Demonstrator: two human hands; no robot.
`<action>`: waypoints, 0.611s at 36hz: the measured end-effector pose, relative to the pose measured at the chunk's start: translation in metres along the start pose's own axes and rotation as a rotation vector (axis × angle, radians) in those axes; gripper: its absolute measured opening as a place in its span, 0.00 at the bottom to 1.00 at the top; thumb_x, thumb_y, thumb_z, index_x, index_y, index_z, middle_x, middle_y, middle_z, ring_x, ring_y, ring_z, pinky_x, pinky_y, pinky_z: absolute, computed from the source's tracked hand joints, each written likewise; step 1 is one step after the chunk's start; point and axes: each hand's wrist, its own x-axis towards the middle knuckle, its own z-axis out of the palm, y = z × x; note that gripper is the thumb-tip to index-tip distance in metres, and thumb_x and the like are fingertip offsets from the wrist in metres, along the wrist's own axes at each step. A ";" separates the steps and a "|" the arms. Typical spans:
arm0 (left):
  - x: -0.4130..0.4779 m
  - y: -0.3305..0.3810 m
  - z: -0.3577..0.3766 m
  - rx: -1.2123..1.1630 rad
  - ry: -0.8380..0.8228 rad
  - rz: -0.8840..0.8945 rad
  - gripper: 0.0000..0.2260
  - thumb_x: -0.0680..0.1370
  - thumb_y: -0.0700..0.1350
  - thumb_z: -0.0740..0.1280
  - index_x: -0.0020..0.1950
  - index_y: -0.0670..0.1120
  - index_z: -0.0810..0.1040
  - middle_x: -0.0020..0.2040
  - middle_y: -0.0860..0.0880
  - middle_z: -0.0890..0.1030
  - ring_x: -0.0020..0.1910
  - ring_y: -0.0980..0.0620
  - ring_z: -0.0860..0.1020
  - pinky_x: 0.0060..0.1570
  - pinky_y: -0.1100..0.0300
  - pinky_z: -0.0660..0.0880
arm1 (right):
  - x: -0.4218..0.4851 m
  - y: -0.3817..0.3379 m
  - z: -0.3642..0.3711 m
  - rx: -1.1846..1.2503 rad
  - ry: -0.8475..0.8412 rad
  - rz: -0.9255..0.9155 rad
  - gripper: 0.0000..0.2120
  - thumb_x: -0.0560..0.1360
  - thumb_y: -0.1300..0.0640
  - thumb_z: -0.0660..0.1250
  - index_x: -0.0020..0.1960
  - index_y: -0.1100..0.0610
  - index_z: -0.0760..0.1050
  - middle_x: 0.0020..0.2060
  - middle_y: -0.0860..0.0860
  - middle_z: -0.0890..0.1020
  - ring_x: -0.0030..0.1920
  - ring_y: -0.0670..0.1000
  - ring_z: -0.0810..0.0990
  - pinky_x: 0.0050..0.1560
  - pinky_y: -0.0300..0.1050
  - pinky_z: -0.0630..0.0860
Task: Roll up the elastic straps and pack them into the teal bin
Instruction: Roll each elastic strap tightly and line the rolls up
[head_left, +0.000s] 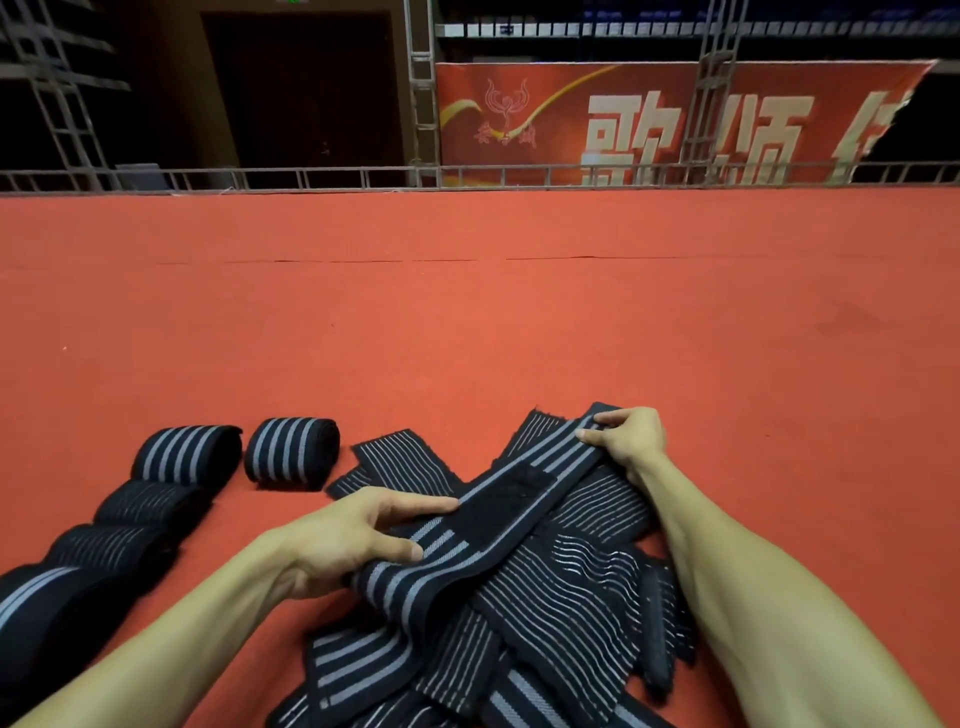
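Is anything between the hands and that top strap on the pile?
Nothing visible. The left hand and right hand both hold the top strap, which lies across the pile of loose straps. The teal bin is out of view, so the way to it cannot be judged.

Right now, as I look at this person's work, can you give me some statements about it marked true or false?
1. The left hand and the right hand both hold one striped strap. True.
2. The rolled straps lie right of the loose pile. False: they lie to its left.
3. A teal bin stands beside the pile. False: no bin is in view.
4. Everything rests on a red carpet. True.
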 end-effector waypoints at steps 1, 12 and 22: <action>0.000 0.000 0.001 -0.009 0.001 -0.005 0.25 0.76 0.25 0.63 0.67 0.48 0.77 0.63 0.48 0.81 0.62 0.48 0.80 0.60 0.57 0.77 | 0.002 0.001 0.000 0.023 -0.004 0.019 0.21 0.61 0.61 0.84 0.51 0.63 0.84 0.41 0.53 0.83 0.42 0.51 0.80 0.45 0.43 0.76; 0.006 0.004 0.012 -0.004 0.023 -0.004 0.24 0.77 0.26 0.63 0.67 0.48 0.78 0.62 0.50 0.82 0.61 0.49 0.80 0.57 0.60 0.77 | 0.005 -0.004 0.002 0.085 0.035 -0.078 0.16 0.66 0.70 0.78 0.53 0.61 0.84 0.50 0.50 0.83 0.53 0.50 0.80 0.63 0.50 0.77; 0.011 0.003 0.008 -0.002 0.045 -0.003 0.23 0.77 0.26 0.63 0.66 0.48 0.78 0.61 0.49 0.83 0.60 0.49 0.81 0.55 0.60 0.78 | 0.007 0.000 0.008 -0.090 0.035 -0.037 0.24 0.66 0.55 0.82 0.58 0.62 0.82 0.56 0.56 0.83 0.56 0.55 0.81 0.57 0.45 0.76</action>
